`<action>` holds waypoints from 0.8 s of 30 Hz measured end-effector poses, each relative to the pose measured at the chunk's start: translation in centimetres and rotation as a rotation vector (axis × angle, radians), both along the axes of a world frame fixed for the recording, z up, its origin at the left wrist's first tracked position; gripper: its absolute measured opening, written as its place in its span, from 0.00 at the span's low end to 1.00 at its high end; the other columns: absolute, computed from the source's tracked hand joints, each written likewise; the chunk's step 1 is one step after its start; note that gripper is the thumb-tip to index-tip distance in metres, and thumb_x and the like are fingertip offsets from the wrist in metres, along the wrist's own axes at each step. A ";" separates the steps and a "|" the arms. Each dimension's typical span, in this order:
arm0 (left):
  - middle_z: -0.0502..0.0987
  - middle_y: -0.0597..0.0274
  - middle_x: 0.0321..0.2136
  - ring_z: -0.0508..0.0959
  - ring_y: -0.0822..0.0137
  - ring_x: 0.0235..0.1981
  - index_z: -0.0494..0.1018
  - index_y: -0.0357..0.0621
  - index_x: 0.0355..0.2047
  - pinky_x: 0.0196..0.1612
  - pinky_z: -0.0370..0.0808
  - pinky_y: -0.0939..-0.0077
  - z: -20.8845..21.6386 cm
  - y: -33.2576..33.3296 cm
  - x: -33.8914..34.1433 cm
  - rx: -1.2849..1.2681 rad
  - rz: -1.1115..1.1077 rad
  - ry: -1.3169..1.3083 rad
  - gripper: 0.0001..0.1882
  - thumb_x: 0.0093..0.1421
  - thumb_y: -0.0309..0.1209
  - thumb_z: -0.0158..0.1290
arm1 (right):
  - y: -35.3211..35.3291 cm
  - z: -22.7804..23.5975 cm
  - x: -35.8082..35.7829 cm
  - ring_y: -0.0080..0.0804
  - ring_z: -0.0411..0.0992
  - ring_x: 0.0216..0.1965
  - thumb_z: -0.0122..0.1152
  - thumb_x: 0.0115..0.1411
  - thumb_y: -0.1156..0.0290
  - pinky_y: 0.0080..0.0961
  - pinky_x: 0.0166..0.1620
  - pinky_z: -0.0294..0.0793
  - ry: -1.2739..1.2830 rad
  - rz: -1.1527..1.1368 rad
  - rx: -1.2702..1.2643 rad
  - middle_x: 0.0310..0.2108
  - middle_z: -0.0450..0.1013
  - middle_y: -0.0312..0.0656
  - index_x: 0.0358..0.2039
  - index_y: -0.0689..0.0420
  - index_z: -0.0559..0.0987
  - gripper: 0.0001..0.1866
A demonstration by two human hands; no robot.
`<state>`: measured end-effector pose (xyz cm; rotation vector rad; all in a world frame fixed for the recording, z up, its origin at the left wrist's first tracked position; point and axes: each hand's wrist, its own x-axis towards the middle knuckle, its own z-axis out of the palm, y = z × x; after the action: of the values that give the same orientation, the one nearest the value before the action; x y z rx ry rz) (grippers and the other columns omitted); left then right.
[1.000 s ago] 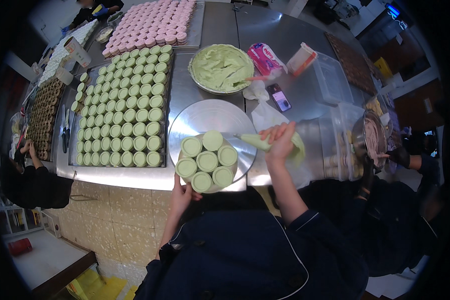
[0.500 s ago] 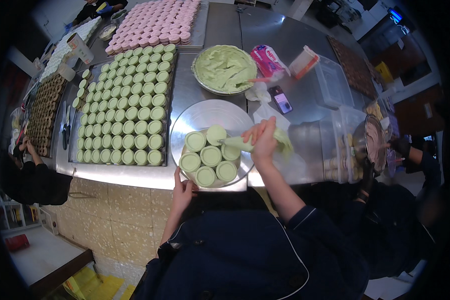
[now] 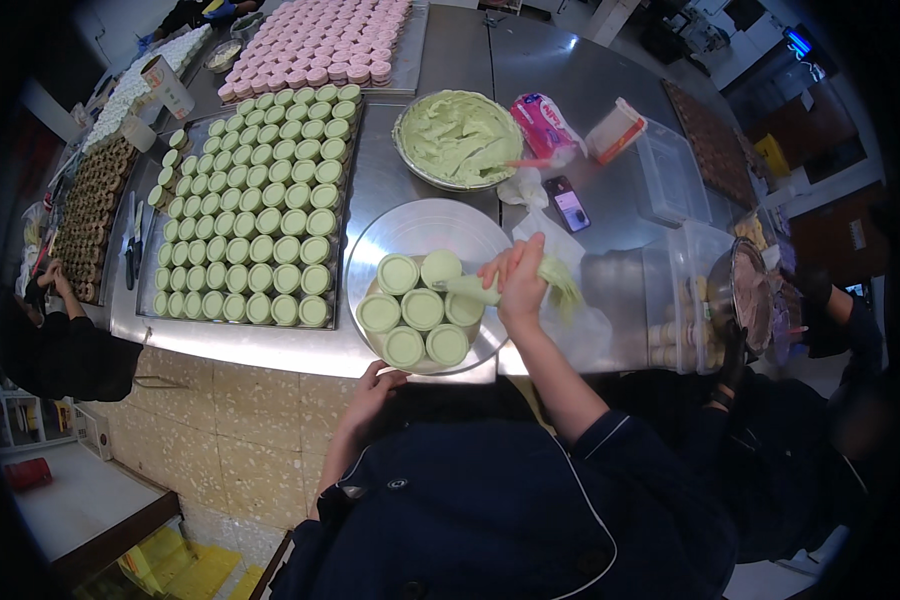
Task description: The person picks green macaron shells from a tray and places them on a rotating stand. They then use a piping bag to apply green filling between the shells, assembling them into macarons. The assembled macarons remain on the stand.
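My right hand (image 3: pixel 517 285) is closed round a piping bag (image 3: pixel 480 291) of pale green cream. Its metal tip points left, at the top of a small round cake (image 3: pixel 463 307) on the right of the cluster. Several such green-topped cakes (image 3: pixel 422 309) stand close together on a round metal turntable (image 3: pixel 410 222). At the turntable's near edge, my left hand (image 3: pixel 372 394) has its fingers curled against the rim, partly hidden underneath. Beyond the turntable sits a metal bowl (image 3: pixel 400 160) of the same green cream, with a pinkish spatula (image 3: pixel 526 163) across its rim.
To the left is a tray (image 3: pixel 342 250) of green-topped cakes, with pink-topped cakes (image 3: pixel 320 45) behind. Two knives (image 3: pixel 133 245) lie beside it. A phone (image 3: pixel 568 204), a pink packet (image 3: pixel 542 125) and plastic boxes (image 3: pixel 685 250) are on the right. Co-workers stand both sides; one holds a bowl (image 3: pixel 748 295).
The turntable and its cakes have turned slightly clockwise. My left hand has shifted a little right and nearer along the rim. My right hand keeps the piping bag at nearly the same place.
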<state>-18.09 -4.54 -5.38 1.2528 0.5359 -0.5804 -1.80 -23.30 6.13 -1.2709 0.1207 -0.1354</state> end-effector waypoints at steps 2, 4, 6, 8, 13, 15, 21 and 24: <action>0.74 0.59 0.41 0.72 0.69 0.45 0.57 0.42 0.52 0.46 0.65 0.74 0.2 0.6 0.5 -0.006 0.010 0.016 0.21 0.59 0.33 0.43 | -0.1 0.0 0.0 0.28 0.55 0.07 0.28 0.65 0.51 0.29 0.23 0.68 0.002 0.001 0.001 0.05 0.50 0.35 0.11 0.50 0.54 0.27; 0.74 0.58 0.41 0.72 0.68 0.46 0.58 0.42 0.51 0.48 0.65 0.71 0.5 1.0 0.8 0.008 0.009 0.003 0.21 0.59 0.34 0.43 | -0.2 0.1 -0.1 0.28 0.55 0.07 0.28 0.65 0.51 0.29 0.23 0.68 0.005 0.006 0.005 0.05 0.50 0.35 0.11 0.50 0.54 0.27; 0.74 0.57 0.41 0.71 0.67 0.46 0.58 0.41 0.52 0.49 0.65 0.70 1.1 1.7 1.0 0.027 0.029 0.011 0.21 0.58 0.33 0.44 | -0.3 0.1 -0.1 0.28 0.55 0.07 0.28 0.65 0.51 0.29 0.23 0.68 0.016 0.001 0.011 0.05 0.49 0.35 0.11 0.50 0.54 0.27; 0.74 0.57 0.41 0.71 0.66 0.47 0.58 0.42 0.52 0.49 0.65 0.69 1.5 2.3 1.1 0.039 0.066 0.001 0.21 0.58 0.33 0.44 | -0.4 0.1 -0.2 0.28 0.55 0.07 0.28 0.65 0.51 0.29 0.23 0.68 0.021 -0.003 0.009 0.05 0.49 0.35 0.11 0.50 0.54 0.27; 0.71 0.56 0.43 0.67 0.64 0.50 0.57 0.47 0.53 0.52 0.61 0.64 1.5 3.0 1.5 0.038 0.274 -0.054 0.24 0.57 0.35 0.45 | -0.4 0.2 -0.2 0.28 0.54 0.07 0.28 0.65 0.51 0.29 0.23 0.68 0.016 -0.006 0.007 0.06 0.50 0.35 0.11 0.50 0.54 0.27; 0.70 0.56 0.45 0.65 0.63 0.52 0.55 0.48 0.54 0.53 0.60 0.62 1.1 3.0 1.7 0.046 0.395 -0.071 0.24 0.58 0.36 0.45 | -0.5 0.1 -0.2 0.28 0.54 0.07 0.28 0.65 0.51 0.29 0.23 0.68 0.014 -0.010 0.006 0.06 0.50 0.35 0.11 0.50 0.54 0.27; 0.68 0.59 0.49 0.63 0.61 0.54 0.53 0.51 0.55 0.53 0.57 0.56 1.1 2.8 1.8 0.062 0.412 -0.065 0.26 0.59 0.40 0.44 | -0.6 0.2 -0.2 0.28 0.54 0.07 0.28 0.65 0.50 0.29 0.23 0.67 0.023 -0.013 0.034 0.06 0.49 0.35 0.11 0.50 0.54 0.27; 0.66 0.58 0.51 0.63 0.60 0.54 0.54 0.50 0.55 0.52 0.58 0.50 1.8 2.6 1.6 0.054 0.220 0.035 0.24 0.60 0.40 0.41 | -0.8 0.2 -0.3 0.28 0.54 0.07 0.28 0.65 0.50 0.29 0.23 0.67 0.024 -0.015 0.041 0.06 0.49 0.34 0.11 0.50 0.54 0.27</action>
<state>-16.46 -1.94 -3.55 1.2169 0.7122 -0.4058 -2.10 -24.09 6.36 -1.2308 0.1528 -0.1301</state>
